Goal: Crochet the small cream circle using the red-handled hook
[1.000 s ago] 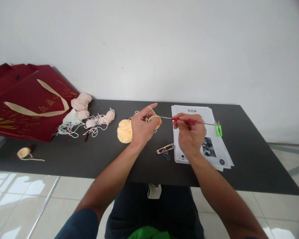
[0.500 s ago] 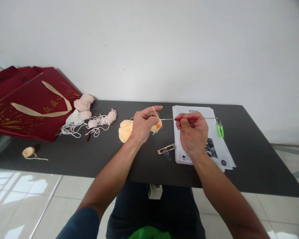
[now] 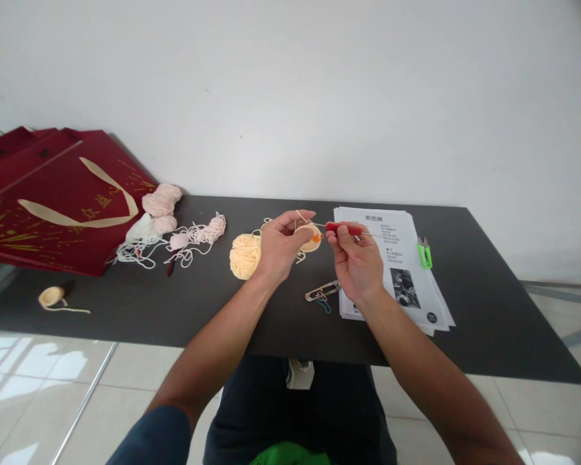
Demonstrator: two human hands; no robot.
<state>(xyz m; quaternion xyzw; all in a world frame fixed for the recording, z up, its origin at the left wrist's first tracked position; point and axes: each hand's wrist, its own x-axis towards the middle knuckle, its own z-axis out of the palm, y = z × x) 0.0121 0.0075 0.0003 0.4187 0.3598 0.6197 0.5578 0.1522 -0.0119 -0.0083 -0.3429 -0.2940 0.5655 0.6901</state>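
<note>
My left hand point(image 3: 283, 244) pinches a small round cream crochet piece point(image 3: 310, 238) with an orange stitch marker point(image 3: 316, 237) on its edge. A strand of yarn runs up over the left forefinger. My right hand point(image 3: 358, 261) is closed around the red handle of a crochet hook point(image 3: 343, 228). The hook's thin metal shaft points left and reaches the top of the crochet piece, though its tip is too small to make out. Just left of my left hand lies a ball of cream yarn point(image 3: 244, 256).
Printed sheets point(image 3: 407, 284) lie under my right hand, with green thread snips point(image 3: 424, 252) on their right edge. Metal snips point(image 3: 322, 291) and a teal stitch marker point(image 3: 325, 306) lie nearer me. Leftward are pink yarn point(image 3: 162, 200), red bags point(image 3: 53, 200) and a small cream crochet cup point(image 3: 51, 296).
My right hand has moved left with the hook, closer to my left hand. The crochet piece has turned and shows more of its round face.
</note>
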